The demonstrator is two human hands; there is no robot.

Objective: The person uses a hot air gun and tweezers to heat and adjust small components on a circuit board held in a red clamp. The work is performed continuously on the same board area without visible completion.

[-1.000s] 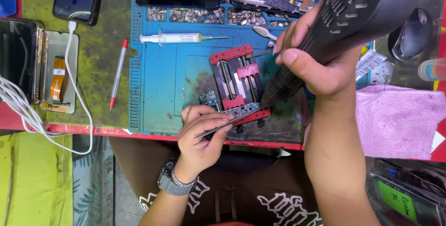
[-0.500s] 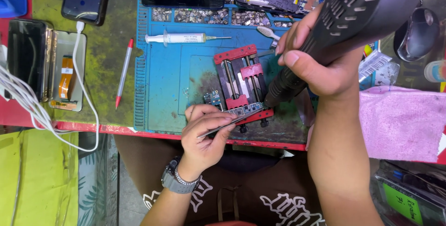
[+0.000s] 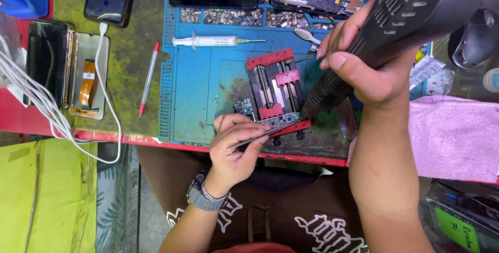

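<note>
Tweezers [image 3: 260, 136] and heat gun [image 3: 395, 29] over clamped board [image 3: 283, 120]

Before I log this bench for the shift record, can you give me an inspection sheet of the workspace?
Surface: blue mat on a stained green bench top, red front edge.
Job's things: red clamp holds a small board; hot-air tool nozzle aimed at it; tweezers reach its edge.
Clutter: syringe, red pen, loose parts in the mat's trays, opened phones, pink cloth.
Hands: left hand pinches the tweezers; right hand grips the hot-air tool.
Cables: white cables over the left edge.
Surroundings: yellow-green sheet lower left; wristwatch on the left wrist.
</note>
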